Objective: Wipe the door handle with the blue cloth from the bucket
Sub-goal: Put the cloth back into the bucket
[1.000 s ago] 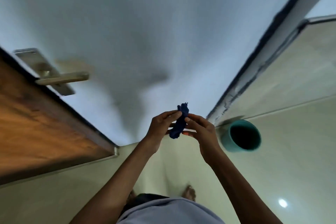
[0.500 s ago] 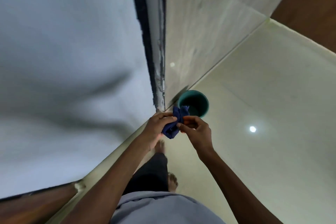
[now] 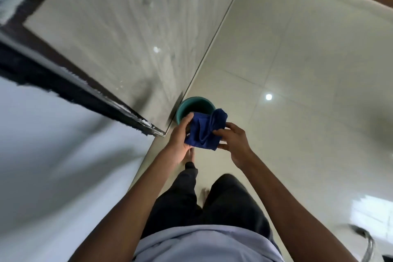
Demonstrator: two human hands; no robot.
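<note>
The blue cloth (image 3: 205, 132) is bunched and partly folded between both hands, held at waist height above the floor. My left hand (image 3: 177, 137) grips its left side with thumb on top. My right hand (image 3: 235, 141) pinches its right side with the fingertips. The teal bucket (image 3: 180, 110) stands on the floor just beyond the cloth, against the wall; the cloth hides its near right rim. The door handle is out of view.
A white wall (image 3: 53, 155) runs along the left, ending at a dark frame strip (image 3: 70, 87). A glossy tiled wall panel (image 3: 119, 34) lies past it. Pale floor tiles (image 3: 308, 91) spread to the right. My legs and bare feet are below.
My view has swung right and down, away from the wooden door and its handle, onto the bucket and floor. Both hands kept the cloth and spread it somewhat wider.
</note>
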